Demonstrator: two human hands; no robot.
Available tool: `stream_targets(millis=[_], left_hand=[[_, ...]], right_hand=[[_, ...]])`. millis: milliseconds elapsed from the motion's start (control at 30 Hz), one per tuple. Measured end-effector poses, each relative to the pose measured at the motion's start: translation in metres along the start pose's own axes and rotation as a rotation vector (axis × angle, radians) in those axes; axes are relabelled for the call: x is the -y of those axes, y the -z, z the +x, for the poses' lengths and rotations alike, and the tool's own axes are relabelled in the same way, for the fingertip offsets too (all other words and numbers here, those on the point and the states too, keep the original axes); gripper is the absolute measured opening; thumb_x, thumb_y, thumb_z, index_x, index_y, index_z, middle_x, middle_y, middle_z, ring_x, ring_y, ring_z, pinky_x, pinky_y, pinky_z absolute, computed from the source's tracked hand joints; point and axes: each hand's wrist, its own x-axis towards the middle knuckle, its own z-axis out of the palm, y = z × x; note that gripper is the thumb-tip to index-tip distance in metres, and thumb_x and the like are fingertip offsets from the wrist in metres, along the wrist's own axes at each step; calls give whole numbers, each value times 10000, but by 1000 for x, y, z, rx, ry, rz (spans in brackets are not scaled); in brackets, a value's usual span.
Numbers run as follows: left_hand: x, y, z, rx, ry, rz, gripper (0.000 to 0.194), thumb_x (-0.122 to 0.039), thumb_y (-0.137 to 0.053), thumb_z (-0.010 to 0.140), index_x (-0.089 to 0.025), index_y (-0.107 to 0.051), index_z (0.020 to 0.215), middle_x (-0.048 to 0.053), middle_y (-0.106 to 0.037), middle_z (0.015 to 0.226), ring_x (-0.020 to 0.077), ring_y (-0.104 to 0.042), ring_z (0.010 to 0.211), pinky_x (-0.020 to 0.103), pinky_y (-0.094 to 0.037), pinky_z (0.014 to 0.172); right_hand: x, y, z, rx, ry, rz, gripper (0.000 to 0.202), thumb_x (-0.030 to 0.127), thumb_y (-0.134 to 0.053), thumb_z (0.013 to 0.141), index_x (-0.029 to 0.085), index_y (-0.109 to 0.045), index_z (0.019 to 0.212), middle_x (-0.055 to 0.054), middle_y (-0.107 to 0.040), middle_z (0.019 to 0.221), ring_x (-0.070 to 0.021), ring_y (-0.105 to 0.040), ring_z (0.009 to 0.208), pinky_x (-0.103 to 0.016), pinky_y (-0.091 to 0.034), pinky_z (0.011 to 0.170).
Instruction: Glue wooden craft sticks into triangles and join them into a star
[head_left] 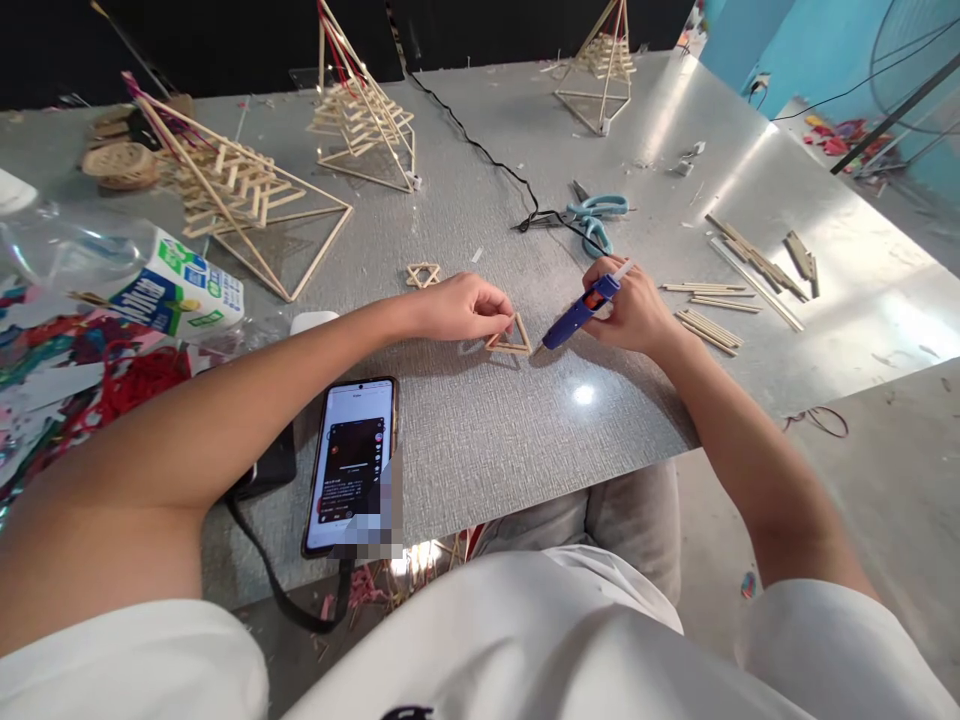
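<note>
My left hand (471, 308) pinches a small triangle of wooden sticks (510, 348) just above the table. In my right hand (634, 312) is a blue hot glue gun (577, 314), its nozzle pointing down and left beside the triangle's right corner. A white glue stick pokes out of the gun's back end. Behind my left hand a small six-pointed star of sticks (424, 275) lies flat. Cut wooden sticks (709, 330) lie in small groups to the right of my right hand.
Blue-handled scissors (596, 210) lie by a black cord (480, 145) crossing the table. Pyramid-shaped stick frames (247, 200) stand toward the back. A phone (352, 465) lies near the front edge. At left are a plastic bottle (112, 250) and red yarn (142, 375).
</note>
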Motion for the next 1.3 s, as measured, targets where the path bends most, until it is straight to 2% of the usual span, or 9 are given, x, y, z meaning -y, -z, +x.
stream_targets(millis=[133,433,600,733,1100,1300], left_hand=[[2,-1,0,3,-13,-30,268,-404,-704,906,-162,-804,849,47,-715,715,127,-559,615,240,-370,590],[4,-2,1,-11,-42,-35,252,-371,-704,917,-170,-798,797,40,-702,683,117,-542,591,229,-356,566],[1,-3,1,-59,-50,-12,259,-371,-704,908,-164,-802,790,42,-702,665,115,-522,563,231,-350,550],[-2,-4,0,-101,-24,-13,245,-367,-723,918,-155,-832,860,42,-713,689,101,-521,562,231,-355,568],[-5,-6,-1,-115,-8,-52,241,-367,-731,872,-157,-848,855,39,-699,649,115,-515,548,250,-334,533],[-2,-6,1,-137,23,-63,237,-375,-740,898,-162,-841,868,29,-703,672,110,-482,542,294,-336,579]], right_hand=[[2,2,1,13,9,50,283,390,-743,783,282,-546,953,-58,-694,912,-272,-633,814,-485,-530,850],[8,1,1,4,1,89,275,411,-734,813,284,-530,946,-43,-671,870,-248,-595,768,-483,-544,857],[9,2,0,14,-16,94,274,447,-741,845,286,-540,938,-39,-666,855,-243,-582,753,-494,-550,856],[9,2,0,13,-36,114,294,476,-762,853,286,-558,947,-30,-651,829,-242,-590,753,-478,-552,827],[9,-1,0,-24,-39,142,292,408,-774,829,287,-541,956,-13,-634,817,-239,-603,755,-462,-545,823],[7,0,-1,-4,-75,143,304,408,-779,810,286,-543,958,-15,-638,824,-246,-611,787,-464,-540,831]])
